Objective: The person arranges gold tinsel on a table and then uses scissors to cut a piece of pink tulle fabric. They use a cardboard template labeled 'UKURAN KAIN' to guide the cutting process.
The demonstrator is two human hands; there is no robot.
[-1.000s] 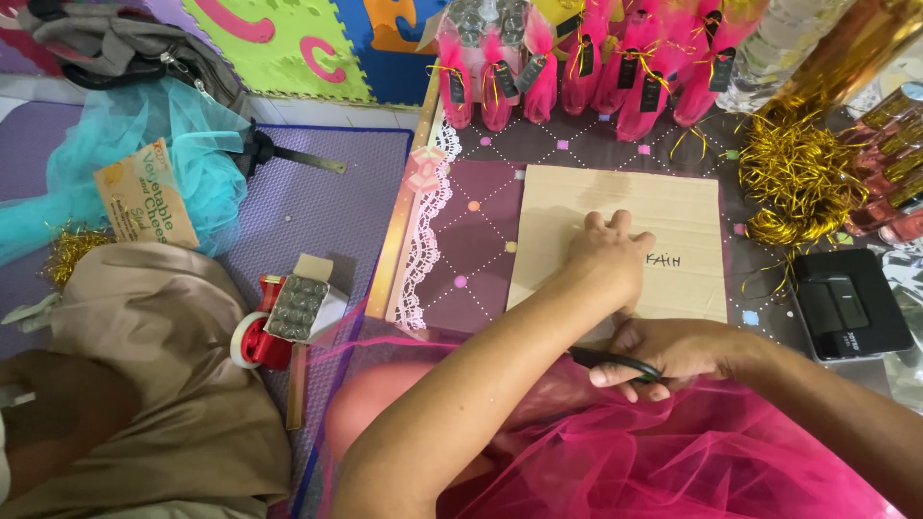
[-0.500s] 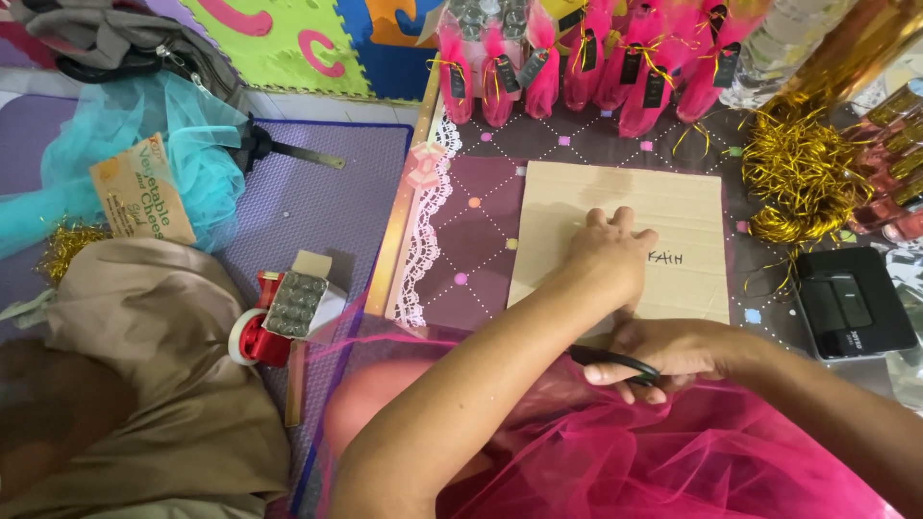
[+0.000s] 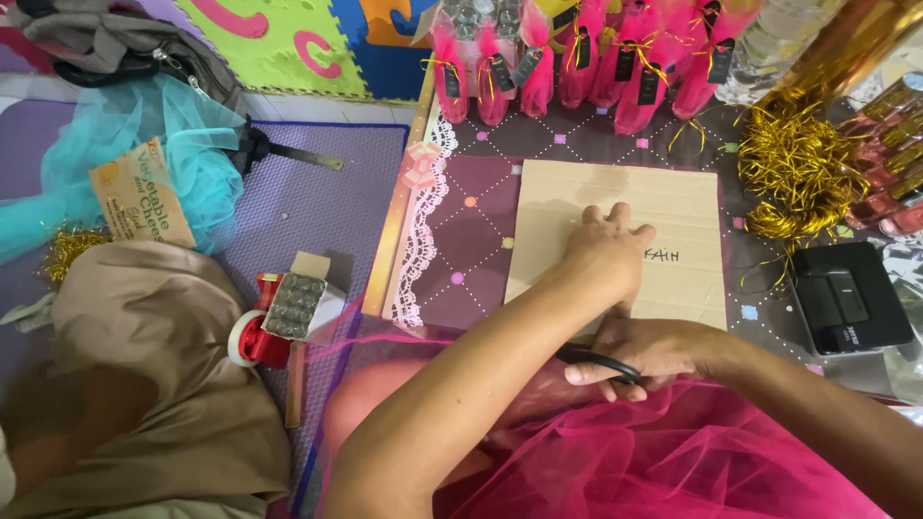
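My left hand (image 3: 606, 252) lies flat, fingers together, on a rectangular piece of brown cardboard (image 3: 673, 207) that rests on a dark purple patterned board (image 3: 471, 231). Just below the cardboard's near edge, my right hand (image 3: 646, 354) grips black-handled scissors (image 3: 594, 361); the blades are hidden under my left forearm. Bright pink tulle (image 3: 673, 461) is bunched over my lap under both arms.
Pink tulle-wrapped favours (image 3: 596, 62) line the far edge. Gold shredded ribbon (image 3: 793, 168) and a black box (image 3: 851, 298) sit at right. A red tape dispenser (image 3: 274, 322), turquoise tulle (image 3: 125, 154), a small snack carton (image 3: 139, 207) and a grey bag (image 3: 115, 43) lie left.
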